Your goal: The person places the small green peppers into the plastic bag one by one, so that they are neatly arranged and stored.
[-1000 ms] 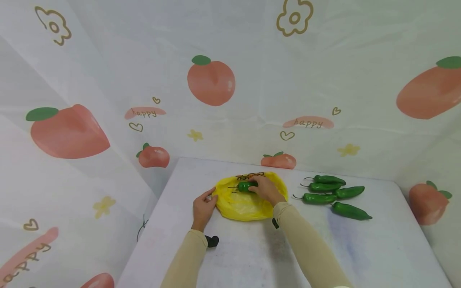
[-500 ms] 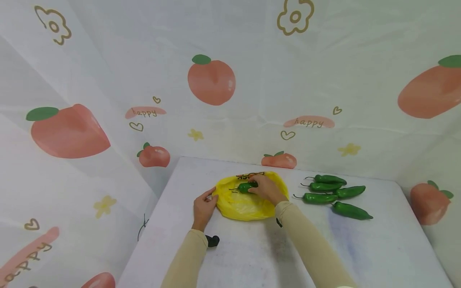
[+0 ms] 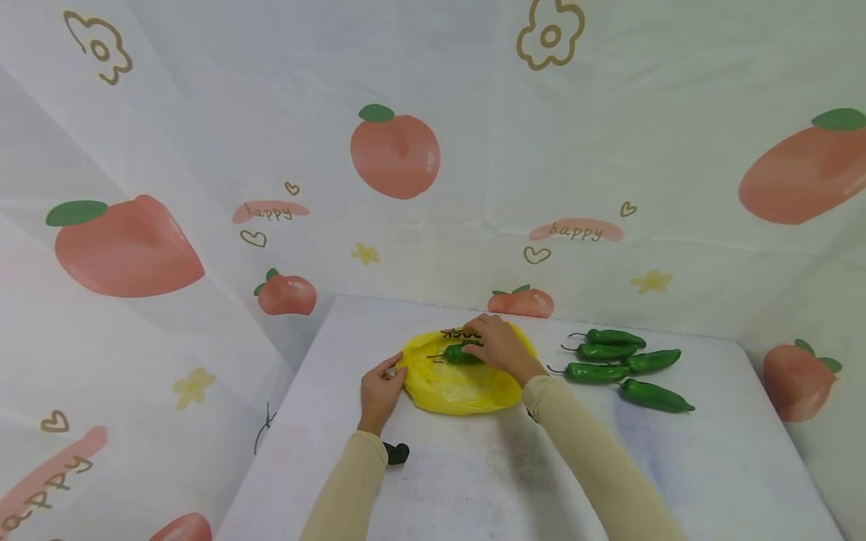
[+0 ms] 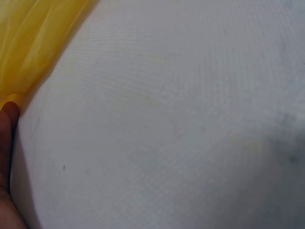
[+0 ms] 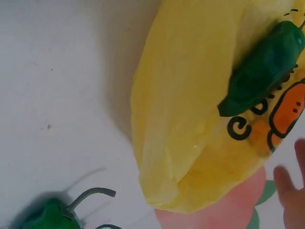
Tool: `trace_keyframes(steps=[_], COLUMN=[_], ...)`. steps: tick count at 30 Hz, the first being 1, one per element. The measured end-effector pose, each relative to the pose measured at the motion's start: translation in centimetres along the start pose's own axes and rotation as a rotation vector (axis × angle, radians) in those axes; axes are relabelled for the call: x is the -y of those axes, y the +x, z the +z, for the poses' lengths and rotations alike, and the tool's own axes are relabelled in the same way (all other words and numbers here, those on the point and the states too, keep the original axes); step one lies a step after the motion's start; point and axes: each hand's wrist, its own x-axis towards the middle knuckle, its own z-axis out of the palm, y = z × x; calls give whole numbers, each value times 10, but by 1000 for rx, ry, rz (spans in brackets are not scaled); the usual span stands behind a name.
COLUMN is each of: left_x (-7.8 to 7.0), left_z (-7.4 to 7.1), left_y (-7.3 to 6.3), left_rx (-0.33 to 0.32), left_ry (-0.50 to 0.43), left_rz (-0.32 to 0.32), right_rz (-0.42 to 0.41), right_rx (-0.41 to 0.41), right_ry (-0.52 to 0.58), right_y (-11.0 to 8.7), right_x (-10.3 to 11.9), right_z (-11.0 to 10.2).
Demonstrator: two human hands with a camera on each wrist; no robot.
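Observation:
A yellow plastic bag (image 3: 453, 397) with black print lies spread on the white table, its mouth facing up. My left hand (image 3: 380, 392) pinches the bag's left rim between thumb and fingers; in the left wrist view the thumb (image 4: 10, 114) meets the yellow film. One green pepper (image 3: 461, 355) rests inside the bag, stem to the left. Over the bag's right side, my right hand (image 3: 499, 347) has its fingers loosely extended above the pepper. The right wrist view has the fingers (image 5: 285, 183) apart from the pepper (image 5: 267, 71), with nothing in them.
Several green peppers (image 3: 649, 395) lie in a group to the right of the bag. A patterned cloth wall (image 3: 433, 248) stands behind the table (image 3: 460, 481). A dark strap end (image 3: 398, 453) hangs by the left wrist.
The right hand held the pepper in the bag; its fingers have since let go and lifted slightly off it. The left hand stays at the rim.

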Motion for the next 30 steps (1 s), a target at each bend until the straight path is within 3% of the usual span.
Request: trace_keyframes(steps=[3, 9, 20, 30], left_x=[0, -1, -2, -6], left_z=[0, 1, 0, -3], left_y=[-1, -1, -2, -5], left_rx=[-2, -5, -6, 9], left_ry=[0, 11, 18, 3], left_rz=[1, 2, 4, -1], right_rz=[-9, 26, 138, 196], right_rx=[-66, -118, -93, -77], right_ry=[-48, -124, -259, -254], right_y=[-2, -8, -20, -39], right_x=[3, 7, 3, -14], right_z=[-3, -5, -7, -6])
